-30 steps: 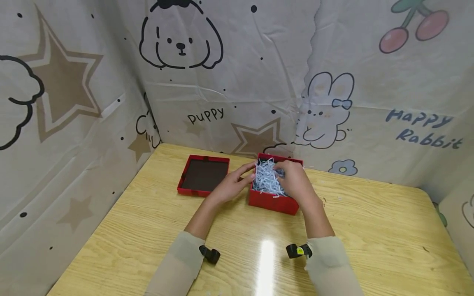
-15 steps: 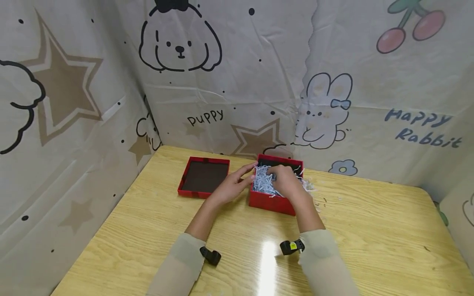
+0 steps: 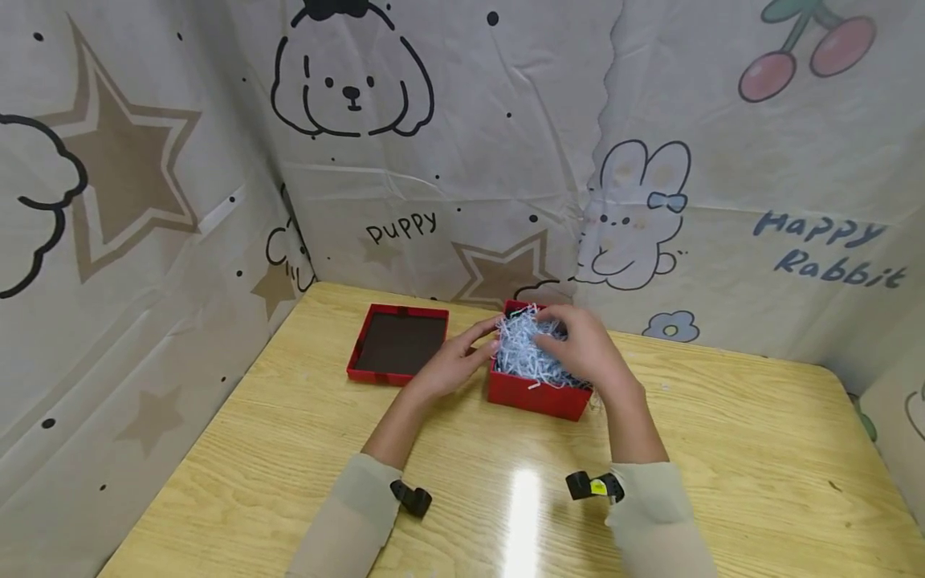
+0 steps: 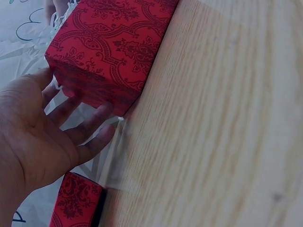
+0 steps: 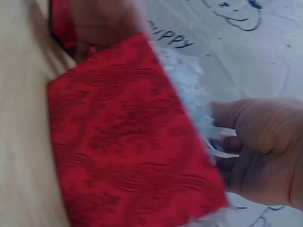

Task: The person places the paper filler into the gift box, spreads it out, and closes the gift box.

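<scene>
A red patterned box [image 3: 538, 396], topless, stands near the back of the table. It is heaped with pale blue shredded paper [image 3: 523, 349]. My left hand [image 3: 455, 361] rests against the box's left side; in the left wrist view, the fingers [image 4: 90, 125] lie loosely along that wall. Over the right part of the box, my right hand [image 3: 585, 345] dips into the heap with thumb and bent fingers around some shreds. The right wrist view shows those curled fingers [image 5: 229, 163] at the shreds above the rim. Whatever lies under the paper is hidden.
Left of the box, the red lid [image 3: 383, 376] lies with its dark inside up, close to my left forearm. The wooden table [image 3: 723, 449] meets a printed cloth wall [image 3: 433, 193] at the back and left. Loose shreds [image 3: 596, 401] lie by the box's right corner.
My right hand moved left and down into the shreds, then back right. The dark inside at the box's right, bare half a second ago, is now covered by shreds and hand. My left hand stays put.
</scene>
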`<state>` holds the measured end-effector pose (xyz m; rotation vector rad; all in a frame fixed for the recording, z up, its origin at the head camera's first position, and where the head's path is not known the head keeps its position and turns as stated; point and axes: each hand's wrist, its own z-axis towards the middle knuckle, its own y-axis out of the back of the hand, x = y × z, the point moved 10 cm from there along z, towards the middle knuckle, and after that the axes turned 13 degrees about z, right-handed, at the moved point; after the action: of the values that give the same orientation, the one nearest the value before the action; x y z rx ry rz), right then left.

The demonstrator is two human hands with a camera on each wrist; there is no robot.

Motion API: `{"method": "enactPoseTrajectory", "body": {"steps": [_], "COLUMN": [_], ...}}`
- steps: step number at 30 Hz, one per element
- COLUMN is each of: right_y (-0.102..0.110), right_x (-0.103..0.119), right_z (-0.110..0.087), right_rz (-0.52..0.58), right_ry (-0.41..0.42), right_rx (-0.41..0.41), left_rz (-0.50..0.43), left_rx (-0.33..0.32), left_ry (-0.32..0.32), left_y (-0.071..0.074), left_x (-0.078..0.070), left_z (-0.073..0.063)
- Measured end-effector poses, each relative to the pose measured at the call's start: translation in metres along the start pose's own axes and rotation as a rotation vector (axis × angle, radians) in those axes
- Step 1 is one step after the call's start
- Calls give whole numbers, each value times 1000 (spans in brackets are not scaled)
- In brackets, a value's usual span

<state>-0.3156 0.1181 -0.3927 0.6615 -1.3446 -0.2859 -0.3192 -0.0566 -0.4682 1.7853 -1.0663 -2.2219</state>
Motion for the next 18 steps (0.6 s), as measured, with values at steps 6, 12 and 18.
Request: {"method": "enactPoseTrajectory", "body": {"steps": [6, 12, 18], "right_y": [22, 19, -13], "right_x": [10, 26, 22], "right_z": [-15, -20, -12], "right_rz": [125, 333, 542], "right_ry": [18, 219, 311], "right_rx": [-43, -25, 113], "left_rz": [4, 31, 12], "left_rx": [-6, -15, 5], "left_ry": [-7, 8, 8], "left_y": [1, 4, 1], "left_x": [0, 0, 0], "left_z": [0, -2, -1]}}
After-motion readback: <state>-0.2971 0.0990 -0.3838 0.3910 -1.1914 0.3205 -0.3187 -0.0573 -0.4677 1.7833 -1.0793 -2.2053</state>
